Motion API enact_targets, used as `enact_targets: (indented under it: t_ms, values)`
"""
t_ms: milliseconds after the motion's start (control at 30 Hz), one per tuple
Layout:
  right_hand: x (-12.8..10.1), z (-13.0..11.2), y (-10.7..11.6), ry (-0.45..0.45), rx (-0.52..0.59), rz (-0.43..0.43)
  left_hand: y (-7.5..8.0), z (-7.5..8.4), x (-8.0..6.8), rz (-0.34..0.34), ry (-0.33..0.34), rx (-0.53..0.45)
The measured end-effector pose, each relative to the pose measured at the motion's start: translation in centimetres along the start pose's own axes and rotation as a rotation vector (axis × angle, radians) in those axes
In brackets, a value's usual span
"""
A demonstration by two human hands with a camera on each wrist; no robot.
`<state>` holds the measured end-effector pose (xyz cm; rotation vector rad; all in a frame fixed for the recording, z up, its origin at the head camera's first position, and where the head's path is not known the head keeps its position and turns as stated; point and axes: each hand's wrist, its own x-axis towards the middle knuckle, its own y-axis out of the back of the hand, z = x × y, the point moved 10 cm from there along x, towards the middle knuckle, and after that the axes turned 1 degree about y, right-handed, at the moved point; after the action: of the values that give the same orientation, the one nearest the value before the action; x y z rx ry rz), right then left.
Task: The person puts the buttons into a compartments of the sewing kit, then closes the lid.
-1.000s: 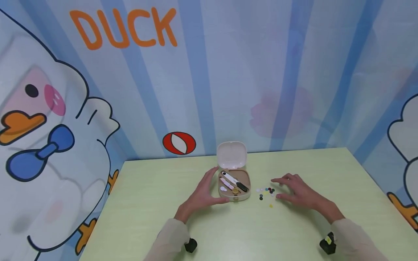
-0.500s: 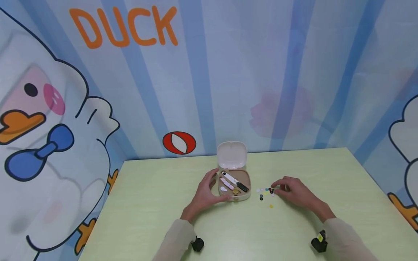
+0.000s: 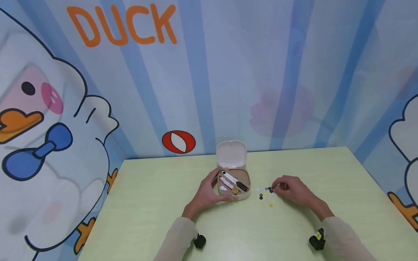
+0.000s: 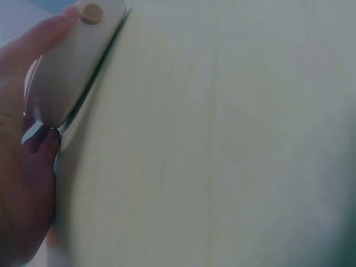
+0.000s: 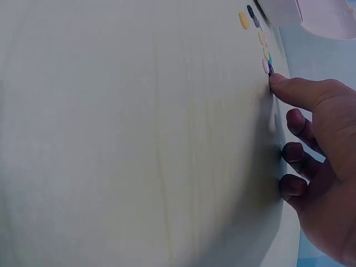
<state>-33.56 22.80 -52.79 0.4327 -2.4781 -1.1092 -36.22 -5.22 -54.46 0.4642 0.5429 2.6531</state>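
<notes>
My left hand (image 3: 207,191) grips the left side of a small open sewing kit case (image 3: 243,197), its thumb along the front near the round clasp (image 4: 92,13). In the case lie a white-and-black pen-like tool (image 3: 234,181), a pink patterned stick (image 3: 226,182), a round gold piece (image 3: 235,190) and white discs (image 3: 223,188). To the right, my right hand (image 3: 295,189) pinches at a dark button (image 3: 271,191) on the edge of a loose group of small buttons, thumb and index tips together. The right wrist view shows the thumb at this button; the index finger is mostly hidden there.
A yellow button (image 3: 270,205) lies apart, nearer the front, and two dark buttons (image 3: 261,197) sit left of the group. The case's raised lid (image 3: 232,154) stands near the table's back edge, before a printed curtain (image 3: 228,72). The table (image 3: 248,232) is pale green.
My right hand has moved left and closed its thumb and index finger at the dark button. The left hand has drawn slightly closer around the case, which stays in place.
</notes>
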Motion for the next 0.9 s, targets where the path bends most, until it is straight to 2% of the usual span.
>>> enact_targets:
  t_ms: [300,633,900]
  values:
    - [0.5,0.0,0.1,-0.026,0.032,-0.042,-0.2,0.0,0.0,-0.018,0.044,0.028]
    - [1.8,0.2,-0.3,-0.044,0.077,-0.136,-0.2,0.0,-0.2,-0.014,0.086,0.016]
    - [4.4,-2.0,-0.1,-0.028,0.145,-0.172,-0.2,-0.2,0.0,-0.02,0.086,0.024]
